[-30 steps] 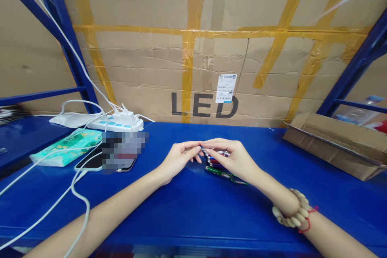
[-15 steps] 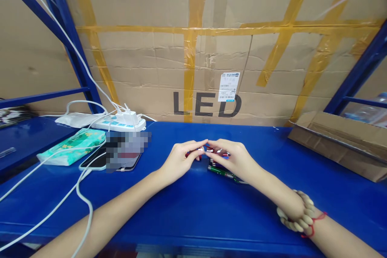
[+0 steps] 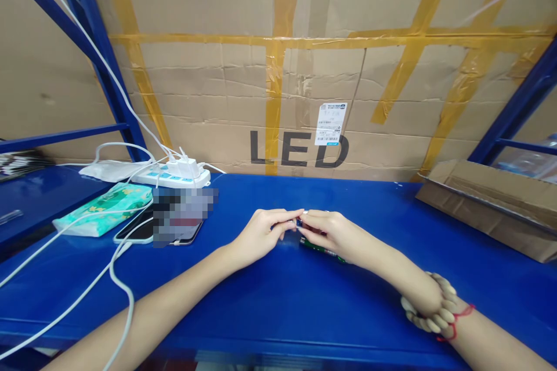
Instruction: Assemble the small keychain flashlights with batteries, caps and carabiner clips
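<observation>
My left hand and my right hand meet over the middle of the blue shelf, fingertips nearly touching. Both are closed in a pinch. Between the fingertips shows a small shiny dark-blue bit; what it belongs to is mostly hidden, and I cannot tell which hand grips it. A slim green metallic tube with a silvery end lies on the shelf just under my right hand, its far end covered by the palm.
A white power strip with plugs, a green tissue pack and a phone lie at left, crossed by white cables. An open cardboard box stands at right. A large taped carton forms the back.
My right hand has lowered and turned slightly, now covering most of the red and blue pieces beside the green tube. The red piece by my left fingers no longer shows. The view has shifted slightly.
</observation>
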A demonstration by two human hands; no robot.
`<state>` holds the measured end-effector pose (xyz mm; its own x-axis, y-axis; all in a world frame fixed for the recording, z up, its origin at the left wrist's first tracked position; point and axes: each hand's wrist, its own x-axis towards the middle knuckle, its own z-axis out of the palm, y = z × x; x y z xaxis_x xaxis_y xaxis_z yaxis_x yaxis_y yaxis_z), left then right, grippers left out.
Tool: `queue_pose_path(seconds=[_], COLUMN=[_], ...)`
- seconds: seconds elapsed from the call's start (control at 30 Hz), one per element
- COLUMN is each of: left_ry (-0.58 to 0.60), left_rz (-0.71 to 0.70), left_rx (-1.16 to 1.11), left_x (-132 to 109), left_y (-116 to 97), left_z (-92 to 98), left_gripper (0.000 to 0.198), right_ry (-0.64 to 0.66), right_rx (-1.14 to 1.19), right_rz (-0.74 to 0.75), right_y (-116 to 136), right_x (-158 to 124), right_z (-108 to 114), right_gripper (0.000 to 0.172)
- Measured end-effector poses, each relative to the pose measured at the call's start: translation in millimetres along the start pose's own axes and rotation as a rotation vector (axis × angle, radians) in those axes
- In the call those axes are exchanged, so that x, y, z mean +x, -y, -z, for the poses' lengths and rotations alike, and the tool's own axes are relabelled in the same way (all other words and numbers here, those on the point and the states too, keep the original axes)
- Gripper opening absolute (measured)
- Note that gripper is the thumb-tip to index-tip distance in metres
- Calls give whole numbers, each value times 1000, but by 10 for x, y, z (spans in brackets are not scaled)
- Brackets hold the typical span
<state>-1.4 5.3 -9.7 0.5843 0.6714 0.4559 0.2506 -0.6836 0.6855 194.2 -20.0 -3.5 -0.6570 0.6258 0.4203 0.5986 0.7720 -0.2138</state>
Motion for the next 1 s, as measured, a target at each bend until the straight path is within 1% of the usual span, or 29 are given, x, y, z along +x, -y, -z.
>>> queue_pose_path(seconds=[0.1, 0.27, 0.4, 0.6, 0.73, 0.8, 1.0], left_ry=[-9, -46, -130, -214, -268, -269, -239], left_rz=[19, 77, 185, 334, 455, 480, 487], left_rx=[-14, -82, -187, -473, -534, -536, -572], left_x=[1, 1, 17, 42, 47, 48, 41], left_y=[-17, -59, -90, -90, -88, -90, -113], left_z=[-1, -7, -1, 0, -30, -45, -68], left_gripper=[33, 34, 34, 29, 29, 28, 21], right_ry=[-42, -151, -218, -243, -279, -292, -314], right_rx=[-18, 6, 53, 80, 98, 99, 139], right_rz=[-35, -78, -114, -175, -175, -170, -178], right_y=[16, 73, 90, 113, 134, 133, 147], right_x=[2, 25, 39, 42, 54, 57, 59], right_z=[-20, -18, 3, -19, -42, -52, -89], right_gripper=[27, 34, 34, 30, 32, 32, 29])
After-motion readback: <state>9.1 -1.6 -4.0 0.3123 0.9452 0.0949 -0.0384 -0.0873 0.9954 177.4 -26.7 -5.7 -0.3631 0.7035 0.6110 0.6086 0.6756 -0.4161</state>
